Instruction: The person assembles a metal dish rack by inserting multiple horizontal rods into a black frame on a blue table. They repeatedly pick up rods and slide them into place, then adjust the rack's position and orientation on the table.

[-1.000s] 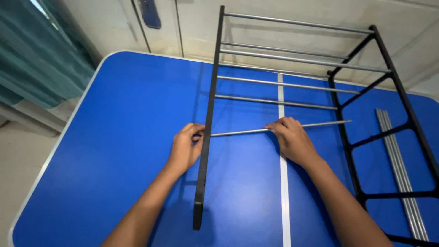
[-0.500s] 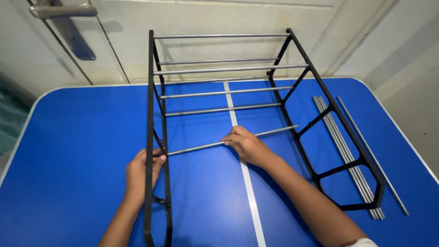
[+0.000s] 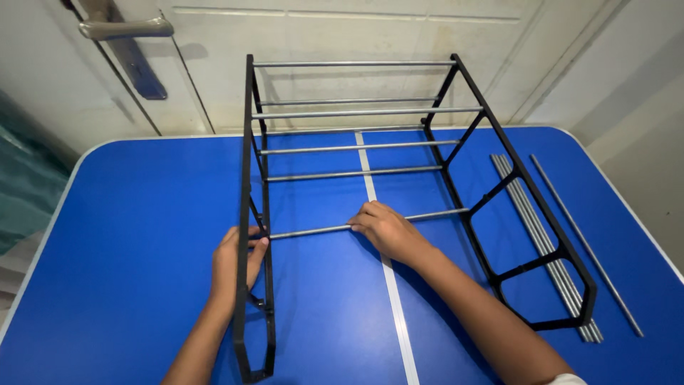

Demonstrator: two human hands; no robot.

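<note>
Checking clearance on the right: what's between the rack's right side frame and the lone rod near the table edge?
In the head view, a bundle of spare metal rods lies on the blue table between the right side frame and the single rod.

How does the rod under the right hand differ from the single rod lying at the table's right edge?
The held rod spans crosswise between the black side frames, gripped by the right hand, with the left hand at its left end. The loose rod lies flat on the blue table, running front to back outside the rack, untouched. Both are thin, straight, silver metal rods.
</note>
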